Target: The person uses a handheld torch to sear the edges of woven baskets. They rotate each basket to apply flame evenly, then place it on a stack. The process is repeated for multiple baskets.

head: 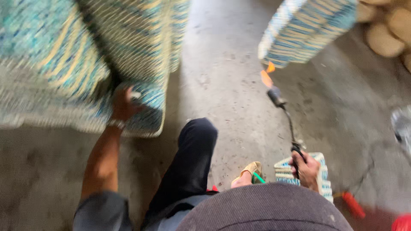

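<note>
While crouching over the concrete floor (231,72), gripping with both hands. Pressing the left hand (124,102) against the lower edge of a large woven mat (72,64) (blue, teal and yellow bands, blurred by motion), fingers (135,95) curling around its edge and closing on it. Wearing a pale band at that wrist. Hanging the mat up at the left of the view, its bottom hem sitting just above the floor.

Clasping with the right hand (305,169) the handle of a gas torch (284,115), fingers closing fully around the grip. Running the thin dark tube up and away from the hand to a burner head, with an orange flame (267,75) burning at its tip. Licking just below the corner of a 2nd woven piece (306,28) of the same colours at the upper right; touching or not, impossible to tell.

Resting beneath the right hand, a smaller folded woven piece (321,177) on the floor. Showing between the hands, a dark-trousered knee (197,141) and a foot in a tan sandal (252,169). Lying near the lower right, a red-handled tool (353,204). Stacking at the far upper right, some pale rounded sacks (385,30).
</note>
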